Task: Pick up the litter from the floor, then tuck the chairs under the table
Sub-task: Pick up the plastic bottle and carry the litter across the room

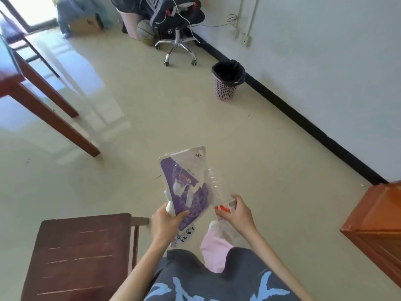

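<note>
Left hand [166, 222] grip closing on purple-and-white plastic package [184, 185] | right hand [237, 213] grip clutching crumpled red-and-white wrapper [225, 208] | we are holding litter forward, likely carrying it to the black-lined pink bin [227, 80].

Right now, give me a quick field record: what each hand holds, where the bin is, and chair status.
left hand: holds purple-and-white package plus white scrap
right hand: holds clear plastic bottle with red-and-white label
bin: pink basket, black liner, ahead by the right wall, upright
wooden chair: near left, not under the table
table: far left, legs visible
floor: small specks only; blurry
</note>
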A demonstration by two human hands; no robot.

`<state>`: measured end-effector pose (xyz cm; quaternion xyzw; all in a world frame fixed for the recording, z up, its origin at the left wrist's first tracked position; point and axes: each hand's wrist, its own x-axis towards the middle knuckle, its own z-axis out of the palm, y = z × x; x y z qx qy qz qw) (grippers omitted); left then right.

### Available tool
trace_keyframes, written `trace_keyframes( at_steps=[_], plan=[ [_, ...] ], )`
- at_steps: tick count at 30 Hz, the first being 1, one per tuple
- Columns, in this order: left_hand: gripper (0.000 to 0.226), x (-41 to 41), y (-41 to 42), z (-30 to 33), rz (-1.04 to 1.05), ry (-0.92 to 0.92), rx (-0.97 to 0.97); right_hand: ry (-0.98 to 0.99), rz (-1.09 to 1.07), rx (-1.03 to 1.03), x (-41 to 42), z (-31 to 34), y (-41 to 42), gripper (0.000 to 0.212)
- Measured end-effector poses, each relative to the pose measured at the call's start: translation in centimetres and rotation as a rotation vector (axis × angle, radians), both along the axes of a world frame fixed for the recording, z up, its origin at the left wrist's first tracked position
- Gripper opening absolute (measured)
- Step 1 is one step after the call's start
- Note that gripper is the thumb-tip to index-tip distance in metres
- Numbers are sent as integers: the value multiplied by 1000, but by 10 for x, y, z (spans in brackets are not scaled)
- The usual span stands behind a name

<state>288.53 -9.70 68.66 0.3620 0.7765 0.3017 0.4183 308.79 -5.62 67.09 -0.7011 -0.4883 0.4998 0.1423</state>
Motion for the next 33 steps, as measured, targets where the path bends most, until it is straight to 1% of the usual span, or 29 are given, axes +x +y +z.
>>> trace_keyframes(
  at_steps=[3,9,14,20,24,27,30,33],
  plan=[
    [24,7,57,-5,26,14,-22,-8,38,39,14,8,82,73],
    [20,11,175,-9,87,-13,-26,-6,11,53,23,8,222,73],
    [17,-6,323,-19,77,-52,8,-26,-57,48,21,-9,338,73],
    [23,-30,517,2,-20,-61,12,-24,-217,-7,21,-1,464,76],
    [26,-25,623,16,-65,-53,18,-30,-281,-24,27,2,539,76],
    [23,-13,692,16,-82,-61,11,-36,-293,-48,33,-2,603,80],
    [22,2,755,3,-69,-75,-4,-46,-264,-65,42,-12,677,81],
    [15,22,822,-12,-38,-89,-44,-39,-233,-58,53,-21,766,80]
  ],
)
